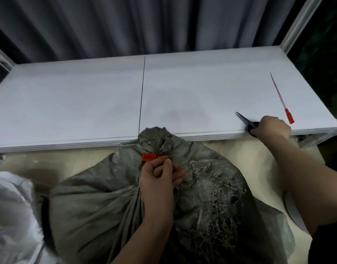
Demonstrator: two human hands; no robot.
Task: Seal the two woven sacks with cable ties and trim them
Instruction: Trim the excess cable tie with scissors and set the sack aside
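**Scissors in hand, first tie ready for trimming**

My right hand sits at the near edge of the desk, fingers curled round the dark handles of the scissors, whose blades point up and left across the white top. My left hand is down at the grey woven sack, pinching the loose tail of the orange cable tie that is cinched round the gathered neck; the tie's flat head sits just above my knuckles.

The grey sack stands on the floor against the desk front, its bunched top rising just over the desk edge. It looks full and heavy, so I judge it will stay put while I work. The weave is soft and frayed, with loose strands hanging just right of my left hand, and these could stray between the blades. The tie tail is thin, stiff plastic and likely springy; I would keep it pinched near its free end, pulled taut away from the neck, and cut close to the head.

A second orange cable tie lies flat on the desk, just beyond my right hand. The white woven sack shows at the lower left, blurred; I cannot tell whether its mouth is closed.
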